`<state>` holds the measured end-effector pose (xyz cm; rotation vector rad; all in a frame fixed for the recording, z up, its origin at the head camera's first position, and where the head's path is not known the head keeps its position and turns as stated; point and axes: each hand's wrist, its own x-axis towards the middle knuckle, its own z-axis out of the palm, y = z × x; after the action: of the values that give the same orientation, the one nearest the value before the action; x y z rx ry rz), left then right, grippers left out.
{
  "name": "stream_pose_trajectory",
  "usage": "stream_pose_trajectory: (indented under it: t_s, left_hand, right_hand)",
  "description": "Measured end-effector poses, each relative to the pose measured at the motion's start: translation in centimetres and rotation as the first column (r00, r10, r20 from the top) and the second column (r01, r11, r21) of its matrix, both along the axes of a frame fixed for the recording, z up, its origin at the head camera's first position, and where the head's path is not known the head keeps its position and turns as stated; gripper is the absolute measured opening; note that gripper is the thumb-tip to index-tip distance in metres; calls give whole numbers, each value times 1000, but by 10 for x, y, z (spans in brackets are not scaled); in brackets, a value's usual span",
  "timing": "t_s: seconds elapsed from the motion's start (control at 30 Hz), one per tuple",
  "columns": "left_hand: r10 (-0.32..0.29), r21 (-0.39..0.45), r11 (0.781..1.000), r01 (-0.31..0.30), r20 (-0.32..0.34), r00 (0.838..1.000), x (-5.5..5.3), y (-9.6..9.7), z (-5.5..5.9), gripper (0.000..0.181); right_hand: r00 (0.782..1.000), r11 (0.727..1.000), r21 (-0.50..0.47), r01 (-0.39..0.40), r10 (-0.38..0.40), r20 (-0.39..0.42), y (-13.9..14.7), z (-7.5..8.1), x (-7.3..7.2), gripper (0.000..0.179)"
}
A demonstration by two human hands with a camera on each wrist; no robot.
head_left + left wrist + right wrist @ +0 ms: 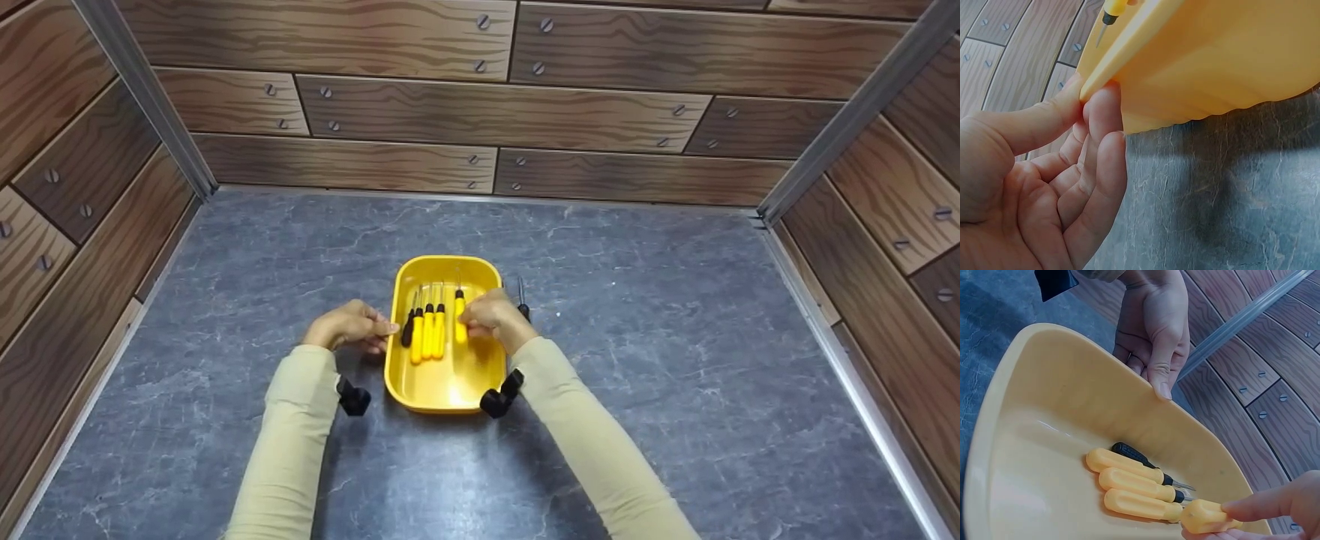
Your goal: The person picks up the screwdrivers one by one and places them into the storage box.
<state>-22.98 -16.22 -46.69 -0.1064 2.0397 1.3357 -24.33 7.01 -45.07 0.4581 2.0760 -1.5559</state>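
Note:
A yellow tray (450,386) stands on the floor between both hands. My left hand (349,326) pinches its left rim between thumb and fingers, as the left wrist view shows up close. Over the tray's right half, my right hand (495,315) pinches the handle of a yellow-handled pick (460,322) with a black collar and a thin metal shaft. Whether this pick touches the tray bottom I cannot tell. To its left, several similar yellow-handled picks (1134,482) lie side by side in the tray, next to a black-handled tool (1131,454).
Another dark-handled tool (522,300) with a metal shaft lies outside the tray, just past its right side, partly hidden by the right hand. Wood-patterned panels (495,112) wall in the grey marbled surface (675,315). A black wrist mount (352,397) hangs below each sleeve.

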Motion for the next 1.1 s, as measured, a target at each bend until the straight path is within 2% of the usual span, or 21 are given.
stream_pose_trajectory:
  t_s: [0.2,0.43,0.8,1.1]
  left_hand:
    - [-4,-2,1000,4,-7,1000,0,0,0,31]
    - [-3,-25,1000,3,-1,1000,0,1,1,27]
    - [-7,-24,1000,6,-7,1000,0,0,2,27]
    - [5,-12,1000,-5,-6,1000,1,0,2,25]
  right_hand:
    - [1000,1000,-4,-2,2,-8,-3,-4,-1,18]
    - [999,999,-41,32,-32,-2,-7,-7,-2,24]
    - [999,999,7,33,-33,11,-14,-11,-3,18]
    - [999,992,122,21,-17,-35,-20,-19,-3,29]
